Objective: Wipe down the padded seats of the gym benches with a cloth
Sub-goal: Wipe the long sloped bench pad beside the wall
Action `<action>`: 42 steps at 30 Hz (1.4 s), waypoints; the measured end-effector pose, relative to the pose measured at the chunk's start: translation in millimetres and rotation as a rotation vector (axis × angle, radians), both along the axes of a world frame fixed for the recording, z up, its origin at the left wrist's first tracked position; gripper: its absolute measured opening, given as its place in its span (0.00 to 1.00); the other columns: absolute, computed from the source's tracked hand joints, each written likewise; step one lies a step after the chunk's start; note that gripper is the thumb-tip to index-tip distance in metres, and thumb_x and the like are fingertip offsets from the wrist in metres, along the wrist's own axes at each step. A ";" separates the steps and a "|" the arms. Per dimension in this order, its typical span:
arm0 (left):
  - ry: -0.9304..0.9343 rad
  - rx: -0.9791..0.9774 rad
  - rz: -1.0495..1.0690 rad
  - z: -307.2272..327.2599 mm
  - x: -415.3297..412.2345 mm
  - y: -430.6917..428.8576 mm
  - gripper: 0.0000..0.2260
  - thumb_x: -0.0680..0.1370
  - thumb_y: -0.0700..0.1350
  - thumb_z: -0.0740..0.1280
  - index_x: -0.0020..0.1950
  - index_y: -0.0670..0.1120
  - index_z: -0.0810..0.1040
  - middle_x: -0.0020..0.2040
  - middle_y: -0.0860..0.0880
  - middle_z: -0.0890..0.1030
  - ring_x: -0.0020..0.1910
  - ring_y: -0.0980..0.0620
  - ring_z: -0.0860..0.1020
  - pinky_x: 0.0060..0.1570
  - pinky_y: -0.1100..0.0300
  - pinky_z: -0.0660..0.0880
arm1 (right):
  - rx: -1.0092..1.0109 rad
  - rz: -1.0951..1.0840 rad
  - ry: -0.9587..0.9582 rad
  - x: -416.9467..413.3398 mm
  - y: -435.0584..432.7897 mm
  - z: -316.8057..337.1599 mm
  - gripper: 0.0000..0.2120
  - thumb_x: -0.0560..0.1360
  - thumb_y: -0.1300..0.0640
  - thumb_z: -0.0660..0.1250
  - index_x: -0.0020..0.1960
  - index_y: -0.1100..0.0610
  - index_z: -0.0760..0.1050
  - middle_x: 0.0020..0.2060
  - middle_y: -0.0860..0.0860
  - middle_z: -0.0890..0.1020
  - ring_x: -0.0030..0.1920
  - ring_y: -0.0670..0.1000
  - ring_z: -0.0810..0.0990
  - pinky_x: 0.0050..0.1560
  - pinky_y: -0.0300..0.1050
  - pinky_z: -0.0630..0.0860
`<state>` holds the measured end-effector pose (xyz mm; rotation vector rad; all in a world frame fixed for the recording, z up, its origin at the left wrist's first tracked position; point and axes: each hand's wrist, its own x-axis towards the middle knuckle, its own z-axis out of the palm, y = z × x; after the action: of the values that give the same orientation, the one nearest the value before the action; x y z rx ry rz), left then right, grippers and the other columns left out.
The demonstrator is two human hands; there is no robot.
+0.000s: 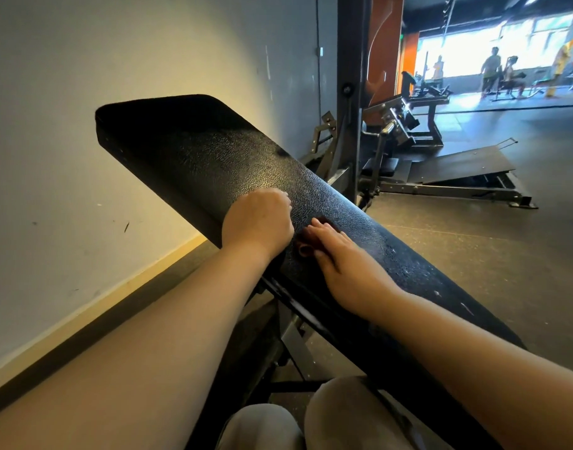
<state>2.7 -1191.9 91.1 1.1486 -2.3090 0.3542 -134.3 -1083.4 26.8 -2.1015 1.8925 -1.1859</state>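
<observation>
Both my hands are on the black pad (213, 157) of the inclined bench, about midway along it. My left hand (259, 222) lies knuckles up with the fingers curled under; whether that grip holds anything I cannot tell, since the fingertips are tucked out of sight against the vinyl. My right hand (340, 261) lies flat, fingers straight, pressing a small dark reddish cloth (306, 246) onto the pad. Only a rolled edge of it shows beside my palm.

To do this stroke well, I judge I should keep the palm flat so the cloth stays spread and does not bunch, and push in long overlapping passes up toward the far rounded end (155, 105), then back down toward my knees. The pebbled surface will likely hold grime in its grain, so firm, even pressure matters more than speed. The pad's side edges want a pass too. My left hand could steady the bench or move clear of the cloth's path.

Much is hard to read. Most of the cloth is under my hand, so its size and dampness are unknown. The near end of the pad is cut off by my forearms. Pale flecks (438, 287) on the lower right part may be dust or just glare.
</observation>
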 end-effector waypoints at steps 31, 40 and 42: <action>-0.274 0.057 -0.242 -1.3 -0.3 22.0 0.17 0.83 0.49 0.58 0.71 0.50 0.76 0.75 0.55 0.70 0.74 0.55 0.67 0.75 0.58 0.59 | 0.055 0.099 -0.005 -58.8 16.5 -20.4 0.25 0.84 0.58 0.59 0.79 0.45 0.61 0.77 0.36 0.59 0.77 0.36 0.53 0.76 0.32 0.49; -0.356 0.117 -0.111 12.8 -26.2 9.0 0.19 0.85 0.49 0.53 0.74 0.48 0.71 0.79 0.50 0.62 0.79 0.52 0.57 0.78 0.52 0.49 | 0.038 -0.208 -0.196 -45.4 -20.1 -11.1 0.22 0.84 0.54 0.59 0.76 0.41 0.65 0.74 0.43 0.69 0.74 0.46 0.66 0.73 0.46 0.63; -0.372 0.045 -0.087 6.7 -29.2 10.3 0.20 0.85 0.49 0.53 0.77 0.48 0.67 0.80 0.50 0.61 0.79 0.52 0.56 0.79 0.50 0.49 | 0.004 0.047 -0.173 -43.5 4.4 -14.2 0.23 0.83 0.56 0.62 0.76 0.43 0.66 0.74 0.38 0.67 0.75 0.39 0.63 0.75 0.39 0.59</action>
<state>-26.5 -1181.6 97.7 1.0718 -2.6907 0.5223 -177.8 -1078.9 12.6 -1.9590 1.7591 -1.3062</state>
